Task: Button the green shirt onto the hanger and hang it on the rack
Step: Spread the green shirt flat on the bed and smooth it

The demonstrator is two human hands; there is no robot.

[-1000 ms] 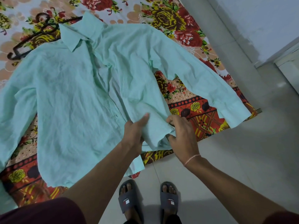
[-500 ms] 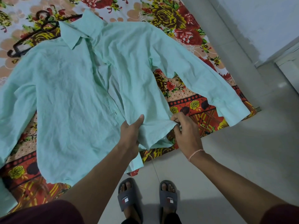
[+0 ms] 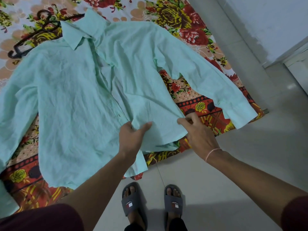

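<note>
The mint green shirt point(image 3: 70, 100) lies spread, front up, on a flowered bed sheet, collar at the far end and both sleeves out to the sides. A dark hanger point(image 3: 33, 35) sits inside the shoulders; its hook and left arm stick out past the collar. My left hand point(image 3: 131, 139) grips the lower edge of the shirt's right front panel, thumb on top. My right hand point(image 3: 198, 132) pinches the same panel's hem at its right corner. The panel is lifted slightly between both hands. The front is unbuttoned near the bottom.
The flowered sheet point(image 3: 191, 30) covers a low bed whose edge runs diagonally in front of me. Grey tiled floor point(image 3: 233, 172) lies to the right and below. My feet in grey slippers point(image 3: 133, 202) stand at the bed edge. A white cabinet point(image 3: 298, 64) stands at right.
Both hands have pulled the lower right panel flatter and further apart. My right hand moved right and up along the hem, and the fabric bunch between the hands is smoothed out.
</note>
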